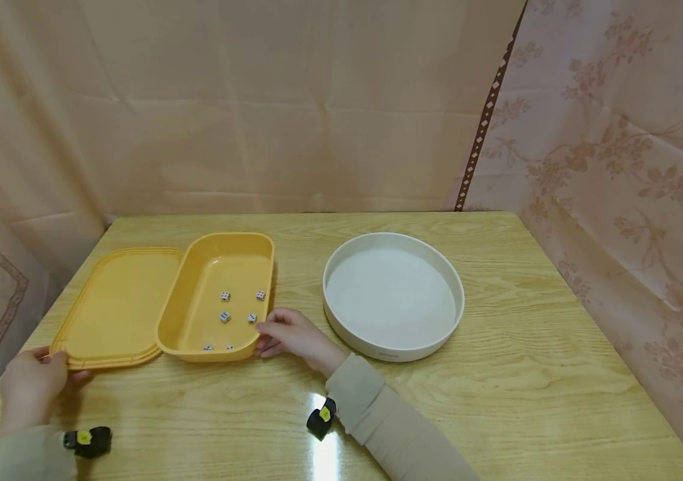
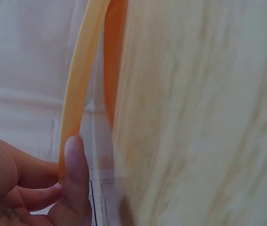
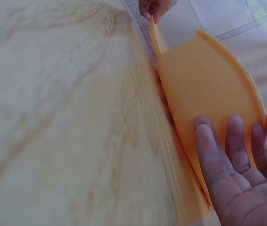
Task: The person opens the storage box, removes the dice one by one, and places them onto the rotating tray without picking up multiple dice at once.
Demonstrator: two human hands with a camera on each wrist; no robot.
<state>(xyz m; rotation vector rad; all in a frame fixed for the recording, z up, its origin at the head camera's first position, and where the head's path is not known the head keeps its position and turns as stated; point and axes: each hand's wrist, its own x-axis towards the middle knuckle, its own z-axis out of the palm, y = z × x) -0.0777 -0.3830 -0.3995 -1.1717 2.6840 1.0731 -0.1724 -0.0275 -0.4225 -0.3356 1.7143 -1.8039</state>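
A yellow rectangular box (image 1: 215,355) stands on the left half of the table. Several small white dice (image 1: 225,317) lie spread over its floor. Its flat yellow lid (image 1: 125,300) is just left of it, close against the box's side. My left hand (image 1: 33,384) pinches the lid's near left corner; the left wrist view shows the thumb and fingers on either side of the lid's edge (image 2: 74,89). At the box's near right corner, my right hand (image 1: 296,337) grips the wall, thumb at the rim and fingers (image 3: 213,155) along the outside.
A round, shallow white tray (image 1: 392,351) with a raised rim stands to the right of the box. Curtains (image 1: 281,113) hang behind and beside the wooden table (image 1: 534,374). Black bands with cameras (image 1: 321,419) are on both wrists.
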